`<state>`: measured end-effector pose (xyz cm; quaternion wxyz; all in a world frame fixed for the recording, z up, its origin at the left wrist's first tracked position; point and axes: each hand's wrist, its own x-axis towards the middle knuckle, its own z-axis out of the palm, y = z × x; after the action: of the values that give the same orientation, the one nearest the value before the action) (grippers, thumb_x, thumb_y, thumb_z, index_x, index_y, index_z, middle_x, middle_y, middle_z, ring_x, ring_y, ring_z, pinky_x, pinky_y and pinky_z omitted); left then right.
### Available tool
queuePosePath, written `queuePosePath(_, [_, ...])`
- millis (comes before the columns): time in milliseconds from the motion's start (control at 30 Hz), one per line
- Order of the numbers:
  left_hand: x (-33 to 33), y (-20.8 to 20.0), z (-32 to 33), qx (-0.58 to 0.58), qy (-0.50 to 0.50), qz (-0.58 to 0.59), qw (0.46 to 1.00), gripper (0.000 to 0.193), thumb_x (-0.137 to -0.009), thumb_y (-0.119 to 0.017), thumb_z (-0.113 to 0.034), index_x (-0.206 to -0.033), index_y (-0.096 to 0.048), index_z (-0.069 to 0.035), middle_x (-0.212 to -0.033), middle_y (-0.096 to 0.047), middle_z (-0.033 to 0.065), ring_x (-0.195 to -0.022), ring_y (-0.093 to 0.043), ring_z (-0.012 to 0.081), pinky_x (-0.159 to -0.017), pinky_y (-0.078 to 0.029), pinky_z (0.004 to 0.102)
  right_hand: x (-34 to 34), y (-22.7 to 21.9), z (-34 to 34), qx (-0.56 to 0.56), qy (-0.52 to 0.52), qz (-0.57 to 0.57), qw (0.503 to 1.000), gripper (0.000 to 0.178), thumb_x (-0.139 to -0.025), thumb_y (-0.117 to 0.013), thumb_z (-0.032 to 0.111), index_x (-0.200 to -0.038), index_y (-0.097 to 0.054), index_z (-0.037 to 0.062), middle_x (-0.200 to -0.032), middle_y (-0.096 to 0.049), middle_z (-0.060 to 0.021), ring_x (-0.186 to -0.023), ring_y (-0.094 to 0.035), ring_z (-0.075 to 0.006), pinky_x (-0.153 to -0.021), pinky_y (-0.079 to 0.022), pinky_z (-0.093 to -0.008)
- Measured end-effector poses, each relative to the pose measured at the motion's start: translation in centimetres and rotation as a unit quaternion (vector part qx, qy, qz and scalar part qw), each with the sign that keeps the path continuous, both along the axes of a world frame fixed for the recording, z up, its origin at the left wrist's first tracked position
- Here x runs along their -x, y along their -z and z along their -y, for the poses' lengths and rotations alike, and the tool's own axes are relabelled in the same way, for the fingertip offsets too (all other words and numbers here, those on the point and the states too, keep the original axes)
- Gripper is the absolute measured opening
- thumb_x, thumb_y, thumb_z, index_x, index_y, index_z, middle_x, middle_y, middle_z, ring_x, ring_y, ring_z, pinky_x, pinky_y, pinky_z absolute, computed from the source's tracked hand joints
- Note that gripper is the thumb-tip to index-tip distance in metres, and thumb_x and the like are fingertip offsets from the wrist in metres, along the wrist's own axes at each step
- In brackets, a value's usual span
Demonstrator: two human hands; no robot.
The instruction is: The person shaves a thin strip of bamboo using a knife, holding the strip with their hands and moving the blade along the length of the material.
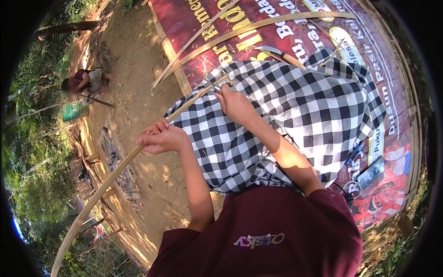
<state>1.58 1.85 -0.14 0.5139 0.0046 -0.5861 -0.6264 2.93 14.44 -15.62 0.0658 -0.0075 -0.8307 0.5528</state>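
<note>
A long pale bamboo strip (101, 189) runs from the lower left up across my lap. My left hand (164, 137) is closed round it near the middle, palm turned partly up. Close to the strip's far end, my right hand (236, 106) grips what looks like a knife (203, 77); its thin blade points up and left, touching or crossing the strip. The handle is mostly hidden in my fingers. A black-and-white checked cloth (304, 101) covers my legs under both hands.
I sit on a printed maroon banner (177, 14) over a platform. Beyond my lap lie more bamboo strips (240, 30) and a curved knife (279, 55) with a wooden handle. A phone (370, 173) rests at right. Another person (87, 83) sits far left near a green container (75, 111).
</note>
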Motion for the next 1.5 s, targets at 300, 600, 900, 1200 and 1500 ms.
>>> queuePosePath(300, [0.2, 0.0, -0.4, 0.012, 0.021, -0.009, 1.0, 0.048, -0.1, -0.039, -0.042, -0.065, -0.024, -0.014, -0.052, -0.022, -0.0038, -0.042, -0.023, 0.0071, -0.037, -0.022, 0.0213, 0.1, -0.2, -0.2, -0.021, 0.0, 0.05, 0.999, 0.029, -0.095, -0.047, 0.027, -0.095, -0.048, -0.0021, -0.074, -0.064, -0.0247, -0.07, -0.064, -0.0433, -0.063, -0.05, -0.0533])
queuePosePath(600, [0.4, 0.0, -0.7, 0.024, 0.013, -0.02, 0.999, 0.046, -0.099, -0.038, -0.045, -0.069, -0.025, -0.013, -0.053, -0.021, -0.0034, -0.042, -0.022, 0.0076, -0.038, -0.019, 0.0211, 0.8, 0.6, -0.4, -0.087, 0.03, 0.061, 0.994, 0.026, -0.095, -0.049, 0.024, -0.093, -0.047, -0.0011, -0.067, -0.062, -0.0234, -0.063, -0.062, -0.0426, -0.055, -0.05, -0.0502])
queuePosePath(900, [0.6, -0.4, -0.8, 0.02, 0.006, -0.02, 1.0, 0.05, -0.099, -0.04, -0.046, -0.064, -0.022, -0.015, -0.053, -0.02, -0.0041, -0.042, -0.02, 0.0075, -0.039, -0.018, 0.0212, 0.7, 1.4, -1.4, -0.114, 0.072, 0.243, 0.961, 0.032, -0.096, -0.045, 0.029, -0.095, -0.049, -0.0035, -0.075, -0.065, -0.0231, -0.073, -0.066, -0.0415, -0.066, -0.054, -0.0495])
queuePosePath(1200, [0.6, -0.2, -0.7, 0.014, 0.006, -0.017, 1.0, 0.05, -0.099, -0.038, -0.046, -0.064, -0.021, -0.015, -0.053, -0.02, -0.0044, -0.042, -0.02, 0.0071, -0.039, -0.017, 0.0215, 0.6, -0.8, -1.1, 0.004, -0.016, 0.01, 1.0, 0.029, -0.095, -0.047, 0.028, -0.097, -0.05, -0.0011, -0.075, -0.064, -0.024, -0.073, -0.065, -0.0412, -0.066, -0.052, -0.0502])
queuePosePath(1500, [0.0, 0.1, -0.6, 0.038, 0.018, -0.007, 0.999, 0.049, -0.099, -0.039, -0.045, -0.065, -0.023, -0.014, -0.052, -0.022, -0.0035, -0.041, -0.022, 0.0073, -0.038, -0.019, 0.0207, -0.2, 0.2, 1.0, 0.002, -0.025, 0.002, 1.0, 0.03, -0.095, -0.047, 0.029, -0.094, -0.047, -0.0014, -0.067, -0.062, -0.024, -0.064, -0.062, -0.043, -0.058, -0.05, -0.0529])
